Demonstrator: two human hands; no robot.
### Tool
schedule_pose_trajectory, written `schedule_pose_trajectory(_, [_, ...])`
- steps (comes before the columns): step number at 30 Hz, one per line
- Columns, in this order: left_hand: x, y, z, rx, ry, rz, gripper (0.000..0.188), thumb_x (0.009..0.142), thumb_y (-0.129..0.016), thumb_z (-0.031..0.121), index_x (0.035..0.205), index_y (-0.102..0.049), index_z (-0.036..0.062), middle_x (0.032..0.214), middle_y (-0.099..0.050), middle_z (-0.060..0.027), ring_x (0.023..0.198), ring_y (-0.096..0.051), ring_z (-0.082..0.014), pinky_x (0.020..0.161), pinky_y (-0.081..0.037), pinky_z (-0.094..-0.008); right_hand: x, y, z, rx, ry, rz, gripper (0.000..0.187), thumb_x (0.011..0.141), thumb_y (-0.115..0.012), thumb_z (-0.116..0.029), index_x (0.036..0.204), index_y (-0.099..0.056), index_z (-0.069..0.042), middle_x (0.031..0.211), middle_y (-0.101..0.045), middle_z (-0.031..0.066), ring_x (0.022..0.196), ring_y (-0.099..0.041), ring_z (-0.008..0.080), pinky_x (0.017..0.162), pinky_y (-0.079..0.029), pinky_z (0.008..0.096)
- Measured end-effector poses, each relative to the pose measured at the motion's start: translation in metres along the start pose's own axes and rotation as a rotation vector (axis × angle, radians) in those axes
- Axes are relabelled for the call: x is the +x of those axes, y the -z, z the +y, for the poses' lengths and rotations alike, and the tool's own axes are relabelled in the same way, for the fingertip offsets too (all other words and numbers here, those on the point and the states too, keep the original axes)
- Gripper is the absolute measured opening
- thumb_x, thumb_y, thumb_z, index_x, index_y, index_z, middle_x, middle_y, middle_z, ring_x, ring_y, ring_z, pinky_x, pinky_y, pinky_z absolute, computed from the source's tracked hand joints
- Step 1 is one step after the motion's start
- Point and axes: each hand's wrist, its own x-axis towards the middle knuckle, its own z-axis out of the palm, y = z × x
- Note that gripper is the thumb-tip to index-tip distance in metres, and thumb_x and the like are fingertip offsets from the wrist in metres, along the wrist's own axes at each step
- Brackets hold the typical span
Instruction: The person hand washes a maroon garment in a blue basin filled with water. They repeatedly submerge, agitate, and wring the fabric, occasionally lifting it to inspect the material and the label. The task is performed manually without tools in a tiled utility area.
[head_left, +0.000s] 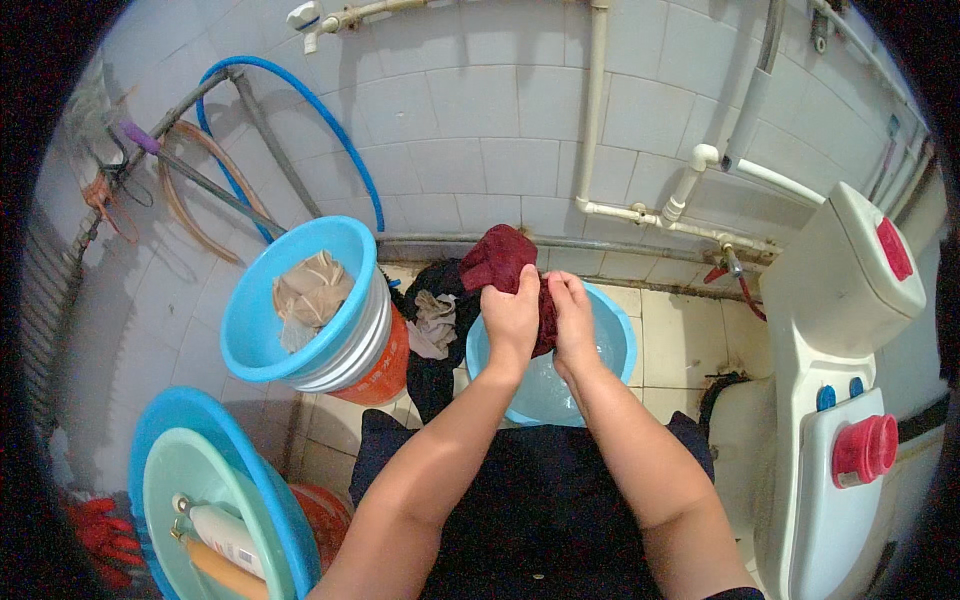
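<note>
Above a light blue basin (628, 345) of water, my left hand (512, 320) and my right hand (573, 322) both grip a dark red cloth (498, 258). Part of the cloth bunches up past my left hand, and another part hangs down between the two hands. The fingers of both hands are closed around it. Dark clothes (432, 385) lie in a heap on the floor to the left of the basin, with a crumpled grey-beige cloth (435, 325) on top.
A blue basin (245, 368) holding beige cloth sits on stacked buckets (375, 365) at left. Nearer stand nested basins (160, 420) with bottles inside. A toilet (800, 340) with a red cup (865, 450) on its lid is at right. Pipes (640, 213) run along the tiled wall.
</note>
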Motion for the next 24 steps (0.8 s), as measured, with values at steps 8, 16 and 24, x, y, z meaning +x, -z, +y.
schedule_pose_trajectory(8, [0.007, 0.003, 0.005, -0.291, -0.086, -0.062, 0.013, 0.084, -0.054, 0.009, 0.089, -0.061, 0.0005, 0.086, -0.062, -0.0042, 0.077, -0.057, -0.0148, 0.071, -0.045, -0.0298, -0.006, 0.014, -0.046, 0.244, -0.443, -0.209, 0.06, 0.079, -0.049, -0.064, 0.115, -0.053, -0.017, 0.114, -0.057, 0.0034, 0.1, -0.056, 0.0222, 0.084, -0.046, 0.0409])
schedule_pose_trajectory(16, [0.008, 0.02, 0.026, -0.867, 0.514, -0.456, 0.046, 0.089, -0.042, 0.044, 0.113, -0.055, 0.0063, 0.105, -0.06, -0.0079, 0.099, -0.056, -0.0252, 0.091, -0.041, -0.0397, -0.002, 0.027, -0.053, 0.407, -0.188, -0.294, 0.031, 0.079, -0.054, -0.028, 0.101, -0.057, -0.005, 0.105, -0.061, 0.0124, 0.099, -0.057, 0.0251, 0.085, -0.047, 0.0378])
schedule_pose_trajectory(24, [0.006, 0.028, 0.017, -1.052, 0.628, -0.51, 0.04, 0.089, -0.042, 0.044, 0.103, -0.059, 0.0104, 0.101, -0.062, -0.0083, 0.094, -0.059, -0.0255, 0.084, -0.047, -0.0411, -0.01, 0.007, -0.05, -0.721, 0.928, -0.162, 0.028, 0.075, -0.052, -0.002, 0.098, -0.065, -0.01, 0.102, -0.059, 0.0093, 0.098, -0.053, 0.0265, 0.09, -0.039, 0.0359])
